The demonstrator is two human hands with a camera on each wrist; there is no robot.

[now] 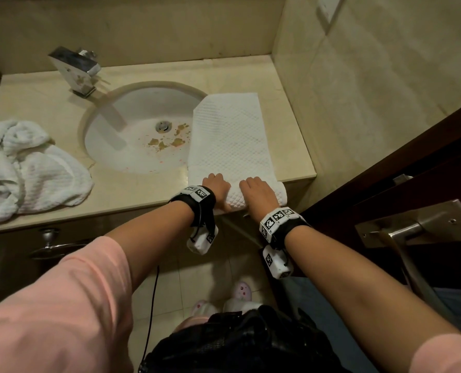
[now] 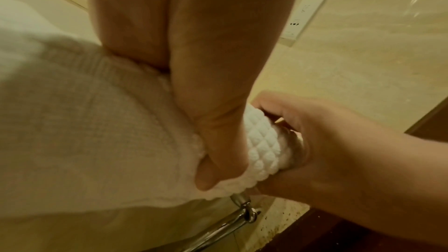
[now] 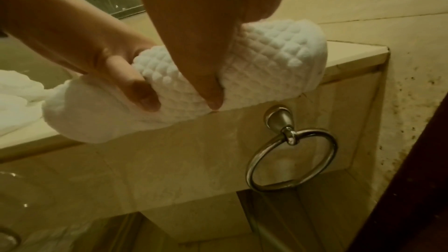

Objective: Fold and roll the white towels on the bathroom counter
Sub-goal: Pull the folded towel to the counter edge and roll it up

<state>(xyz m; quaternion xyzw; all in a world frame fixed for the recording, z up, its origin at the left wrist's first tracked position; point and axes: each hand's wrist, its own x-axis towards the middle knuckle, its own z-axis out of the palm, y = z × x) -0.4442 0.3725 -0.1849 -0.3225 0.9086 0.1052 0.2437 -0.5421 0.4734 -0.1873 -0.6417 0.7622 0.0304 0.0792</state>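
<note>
— Where does the folded towel [image 1: 228, 138] lie against each grip?

— It runs as a long strip along the right end of the bench [image 1: 148, 188], its left edge overhanging the rim of the sink [image 1: 100, 154]. The near end is wound into a thick roll at the bench's front edge, and both hands sit on that roll side by side. The left hand [image 1: 216, 184] has its fingers curled over the top and its thumb tucked under the front, so its grip is closed round the roll. The right hand [image 1: 257, 190] does the same just beside it, thumb pressed into the cloth from the front.

— And the cloth itself?

— White, with a raised waffle weave of small quilted diamonds, plump where it is rolled and flat beyond. The roll's right end sticks out past the right hand.

— What else is around?

— A crumpled towel [image 1: 27, 168] of the same weave is heaped on the left of the bench. The bench is pale polished stone; the sink is a white oval bowl with brownish stains near the drain. A squared chrome faucet [image 1: 77, 70] stands behind it, and a metal towel ring [image 3: 290, 162] hangs on the bench front below the roll.
</note>
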